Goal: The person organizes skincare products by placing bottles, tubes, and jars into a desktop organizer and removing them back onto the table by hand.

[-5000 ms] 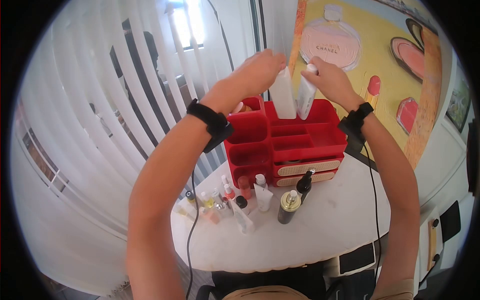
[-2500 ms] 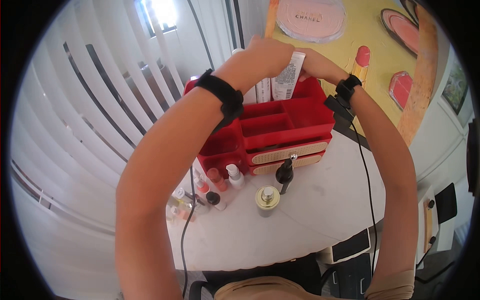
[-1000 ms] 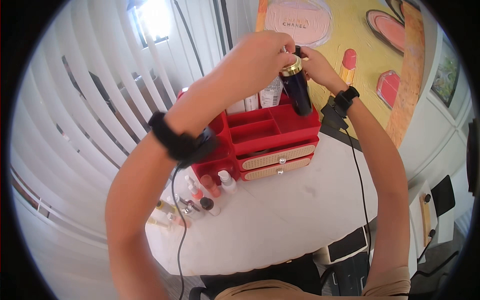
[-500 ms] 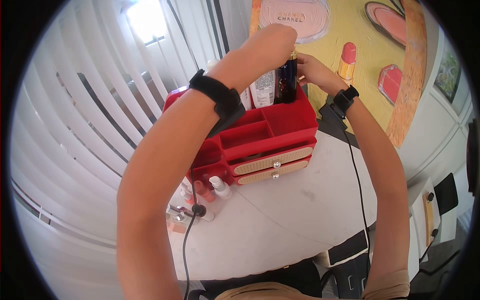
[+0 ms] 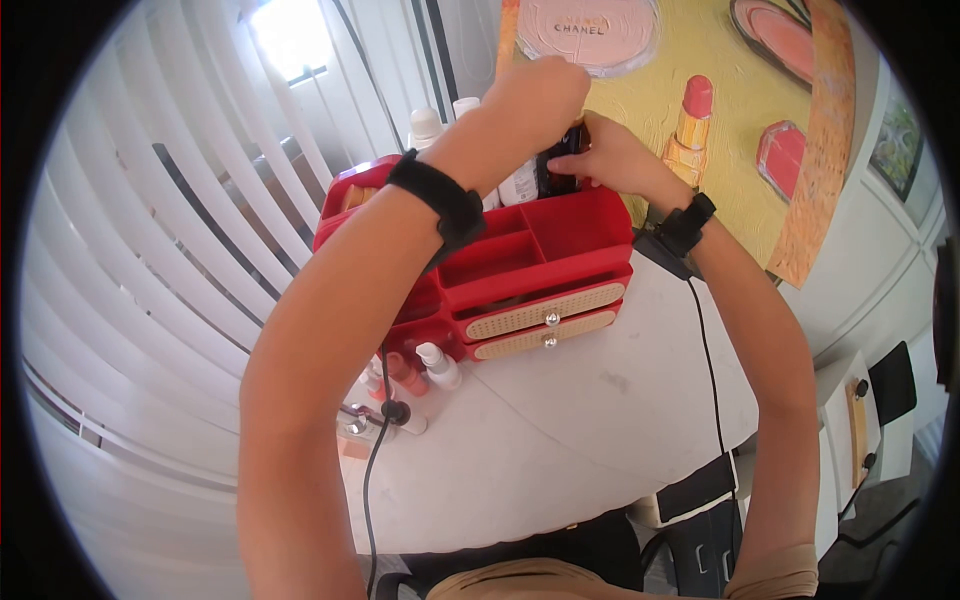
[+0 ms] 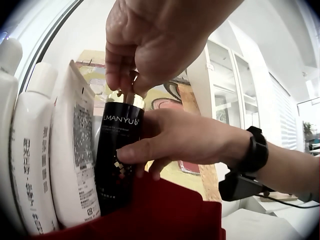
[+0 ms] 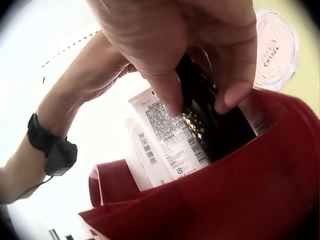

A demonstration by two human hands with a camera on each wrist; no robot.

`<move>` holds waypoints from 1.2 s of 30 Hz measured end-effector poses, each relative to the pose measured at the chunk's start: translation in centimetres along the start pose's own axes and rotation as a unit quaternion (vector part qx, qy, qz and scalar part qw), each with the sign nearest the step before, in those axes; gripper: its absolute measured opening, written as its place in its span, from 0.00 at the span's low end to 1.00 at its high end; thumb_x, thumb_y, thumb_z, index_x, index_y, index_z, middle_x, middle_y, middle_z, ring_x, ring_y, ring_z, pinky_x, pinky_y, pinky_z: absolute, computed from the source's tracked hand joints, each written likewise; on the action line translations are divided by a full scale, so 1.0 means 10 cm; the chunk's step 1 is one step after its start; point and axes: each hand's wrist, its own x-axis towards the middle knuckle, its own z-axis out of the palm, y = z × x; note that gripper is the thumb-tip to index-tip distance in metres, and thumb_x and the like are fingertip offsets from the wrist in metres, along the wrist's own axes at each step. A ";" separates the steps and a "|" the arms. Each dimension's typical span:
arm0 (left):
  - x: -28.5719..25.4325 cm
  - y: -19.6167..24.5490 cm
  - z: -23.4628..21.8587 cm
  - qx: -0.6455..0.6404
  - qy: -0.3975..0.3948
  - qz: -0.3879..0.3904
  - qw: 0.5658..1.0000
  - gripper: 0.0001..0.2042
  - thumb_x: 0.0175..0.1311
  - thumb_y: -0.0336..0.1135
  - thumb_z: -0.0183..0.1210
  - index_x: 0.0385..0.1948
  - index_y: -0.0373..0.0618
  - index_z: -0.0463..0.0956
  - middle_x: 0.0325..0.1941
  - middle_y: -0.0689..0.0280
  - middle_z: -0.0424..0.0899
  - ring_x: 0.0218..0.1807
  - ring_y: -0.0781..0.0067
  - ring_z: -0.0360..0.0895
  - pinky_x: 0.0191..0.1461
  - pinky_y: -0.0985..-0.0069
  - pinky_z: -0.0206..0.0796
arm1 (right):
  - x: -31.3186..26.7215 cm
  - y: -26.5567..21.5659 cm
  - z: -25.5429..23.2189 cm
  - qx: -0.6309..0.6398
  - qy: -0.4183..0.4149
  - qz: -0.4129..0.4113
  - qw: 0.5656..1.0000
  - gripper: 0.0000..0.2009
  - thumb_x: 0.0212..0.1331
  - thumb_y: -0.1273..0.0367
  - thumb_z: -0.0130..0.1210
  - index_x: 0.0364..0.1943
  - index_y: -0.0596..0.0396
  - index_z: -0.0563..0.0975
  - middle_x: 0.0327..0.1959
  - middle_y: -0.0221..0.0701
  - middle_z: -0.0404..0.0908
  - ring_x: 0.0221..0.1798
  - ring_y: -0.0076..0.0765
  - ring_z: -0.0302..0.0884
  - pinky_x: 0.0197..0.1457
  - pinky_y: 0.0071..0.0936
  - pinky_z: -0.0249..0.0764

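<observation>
A black cosmetic bottle [image 6: 111, 150] with a gold collar stands in the back compartment of the red organizer [image 5: 590, 245]. From above, my left hand [image 5: 540, 105] pinches its top, the fingertips at the collar. My right hand [image 5: 622, 160] grips the body from the right, its thumb across the front, as the left wrist view shows. Beside the bottle is a white tube [image 6: 75, 145] with printed labels, and farther left a white bottle [image 6: 32, 145]. The right wrist view shows the bottle's base hidden behind the red wall.
On the table's left side stand a white pump bottle [image 5: 440, 367], a pink bottle [image 5: 406, 376] and a black-capped bottle [image 5: 402, 415]. A cord [image 5: 372, 490] hangs from the left wrist. A painting [image 5: 735, 130] leans behind the organizer, and vertical blinds [image 5: 200, 250] line the left.
White containers, then the tube, went into the organizer's back compartment. The black gold-collared bottle left the table, was held above the organizer, and now sits lower beside the tube. Another dark bottle left the table.
</observation>
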 end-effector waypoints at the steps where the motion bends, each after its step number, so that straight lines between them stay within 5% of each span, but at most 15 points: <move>1: -0.05 -0.01 0.09 0.008 -0.022 0.010 1.000 0.10 0.71 0.36 0.58 0.38 0.38 0.81 0.37 0.50 0.86 0.41 0.47 0.85 0.46 0.58 0.76 | 0.06 0.13 0.07 0.001 0.000 0.001 1.000 0.31 0.56 0.62 0.72 0.60 0.64 0.72 0.40 0.37 0.83 0.38 0.27 0.84 0.36 0.23 0.79; 3: -0.10 -0.02 0.08 0.016 -0.043 0.017 0.999 0.10 0.71 0.36 0.58 0.38 0.38 0.81 0.39 0.51 0.86 0.43 0.47 0.85 0.47 0.58 0.76 | 0.24 0.45 0.20 -0.153 0.089 -0.128 0.976 0.32 0.56 0.62 0.73 0.60 0.64 0.72 0.39 0.37 0.83 0.35 0.26 0.83 0.31 0.25 0.78; 6: -0.15 0.01 -0.13 0.026 -0.088 -0.001 0.996 0.10 0.70 0.37 0.59 0.41 0.40 0.82 0.42 0.53 0.87 0.44 0.46 0.84 0.47 0.59 0.77 | 0.04 0.11 0.09 -0.014 0.072 -0.072 0.995 0.32 0.56 0.61 0.72 0.61 0.62 0.71 0.40 0.36 0.82 0.35 0.26 0.82 0.31 0.24 0.77; 8: -0.23 -0.13 -0.20 -0.066 0.147 0.036 0.986 0.09 0.63 0.35 0.62 0.39 0.41 0.84 0.37 0.52 0.88 0.42 0.50 0.87 0.46 0.59 0.79 | -0.08 -0.06 -0.01 0.014 0.057 -0.013 0.998 0.31 0.58 0.61 0.71 0.63 0.58 0.71 0.40 0.34 0.81 0.39 0.24 0.80 0.34 0.21 0.76; 10: -0.44 -0.22 -0.66 -0.107 0.121 0.000 0.987 0.14 0.65 0.42 0.62 0.42 0.41 0.84 0.39 0.47 0.87 0.43 0.46 0.86 0.48 0.59 0.78 | -0.26 -0.16 -0.03 -0.089 0.150 -0.113 0.978 0.25 0.61 0.63 0.67 0.57 0.62 0.74 0.40 0.39 0.85 0.39 0.31 0.85 0.43 0.30 0.78; 11: -0.58 -0.24 -0.78 -0.158 0.116 -0.020 0.980 0.19 0.67 0.49 0.62 0.45 0.41 0.84 0.40 0.42 0.86 0.44 0.43 0.85 0.51 0.59 0.76 | -0.42 -0.25 0.02 -0.031 0.112 -0.132 0.984 0.23 0.62 0.64 0.65 0.58 0.60 0.74 0.39 0.36 0.83 0.38 0.28 0.83 0.42 0.27 0.78; 13: -1.14 -0.09 -1.01 -0.196 0.063 -0.028 0.978 0.11 0.66 0.39 0.59 0.39 0.41 0.82 0.37 0.52 0.86 0.43 0.50 0.85 0.47 0.56 0.76 | -0.77 -0.47 0.20 0.045 0.033 -0.130 0.990 0.21 0.65 0.66 0.62 0.59 0.57 0.74 0.38 0.31 0.81 0.37 0.23 0.81 0.41 0.24 0.77; 15: -1.73 0.20 -1.50 -0.148 -0.122 -0.103 0.976 0.10 0.68 0.38 0.61 0.44 0.44 0.83 0.40 0.54 0.85 0.41 0.49 0.83 0.47 0.61 0.75 | -1.13 -0.74 0.49 0.058 -0.066 -0.114 0.990 0.21 0.65 0.67 0.62 0.60 0.58 0.74 0.42 0.30 0.79 0.38 0.23 0.78 0.42 0.24 0.77; 16: -2.00 0.18 -1.46 -0.190 -0.188 -0.078 0.960 0.10 0.67 0.37 0.60 0.43 0.43 0.82 0.41 0.56 0.84 0.40 0.51 0.82 0.47 0.61 0.75 | -1.22 -0.74 0.71 0.051 -0.120 -0.117 0.985 0.22 0.65 0.67 0.63 0.61 0.59 0.74 0.46 0.30 0.79 0.40 0.24 0.77 0.44 0.25 0.78; 18: -2.41 0.40 -1.59 -0.272 -0.343 -0.193 0.878 0.09 0.66 0.35 0.61 0.43 0.44 0.82 0.43 0.57 0.83 0.45 0.53 0.82 0.49 0.61 0.74 | -1.34 -0.78 1.18 -0.018 -0.135 -0.189 0.972 0.23 0.66 0.67 0.62 0.63 0.58 0.72 0.53 0.37 0.79 0.41 0.33 0.82 0.46 0.30 0.80; 21: -3.04 0.50 -1.40 -0.176 -0.357 -0.048 0.916 0.09 0.62 0.30 0.61 0.43 0.42 0.80 0.42 0.56 0.81 0.42 0.53 0.83 0.49 0.60 0.76 | -1.32 -0.84 1.76 -0.089 -0.110 -0.213 0.967 0.25 0.66 0.67 0.61 0.66 0.56 0.70 0.56 0.44 0.77 0.44 0.46 0.83 0.48 0.39 0.80; 27: -3.32 0.72 -1.12 -0.042 -0.392 -0.017 0.919 0.09 0.54 0.23 0.60 0.37 0.36 0.78 0.40 0.51 0.81 0.38 0.56 0.84 0.39 0.67 0.78 | -1.13 -0.83 2.22 -0.179 -0.210 -0.183 0.944 0.20 0.66 0.66 0.61 0.59 0.56 0.73 0.55 0.44 0.78 0.48 0.53 0.83 0.51 0.44 0.79; 29: -3.39 0.75 -1.05 -0.040 -0.377 0.006 0.925 0.09 0.53 0.22 0.60 0.37 0.37 0.78 0.40 0.51 0.81 0.37 0.57 0.84 0.36 0.68 0.78 | -1.16 -0.79 2.14 -0.111 -0.182 -0.239 0.947 0.15 0.65 0.66 0.62 0.52 0.57 0.75 0.51 0.43 0.81 0.48 0.53 0.83 0.51 0.43 0.79; 32: -3.16 0.66 -1.16 -0.066 -0.404 0.054 0.911 0.10 0.53 0.24 0.60 0.38 0.35 0.78 0.40 0.50 0.81 0.37 0.57 0.84 0.34 0.67 0.78 | -1.28 -1.01 1.58 -0.016 -0.115 -0.205 0.972 0.13 0.64 0.67 0.62 0.49 0.56 0.77 0.43 0.43 0.83 0.45 0.50 0.83 0.49 0.40 0.79; 36: -2.89 0.58 -1.28 -0.149 -0.391 -0.019 0.908 0.10 0.58 0.29 0.62 0.40 0.36 0.78 0.42 0.52 0.82 0.45 0.56 0.83 0.45 0.63 0.77 | -1.15 -1.21 0.64 0.016 0.028 -0.121 0.992 0.17 0.65 0.63 0.63 0.52 0.58 0.76 0.32 0.40 0.83 0.33 0.34 0.84 0.39 0.34 0.79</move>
